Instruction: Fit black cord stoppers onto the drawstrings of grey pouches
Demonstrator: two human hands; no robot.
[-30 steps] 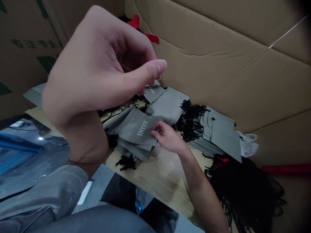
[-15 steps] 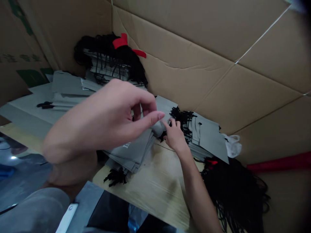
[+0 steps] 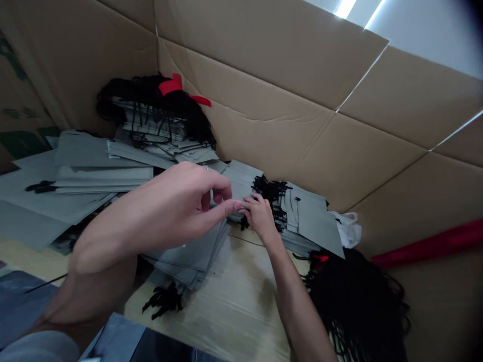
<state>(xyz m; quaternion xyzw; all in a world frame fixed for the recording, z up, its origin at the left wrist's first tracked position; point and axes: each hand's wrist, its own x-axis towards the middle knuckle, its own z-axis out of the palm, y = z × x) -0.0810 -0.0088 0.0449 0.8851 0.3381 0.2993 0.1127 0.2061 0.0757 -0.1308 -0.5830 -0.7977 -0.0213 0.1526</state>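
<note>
Cardboard-walled surface (image 3: 226, 311) | my left fingers (image 3: 226, 206), right fingers (image 3: 251, 203) pinch narrow on grey drawstring pouch (image 3: 237, 181) | risk: tangled black cords (image 3: 269, 193) snag, dragging pouches loose

left hand (image 3: 162, 208) now beside right hand (image 3: 258, 217), more grey pouches (image 3: 101, 176) showing

Pale board (image 3: 234, 306) leaves passage before the gray pouch stacks (image 3: 188, 264); a cardboard wall (image 3: 271, 136) blocks beyond.
</note>
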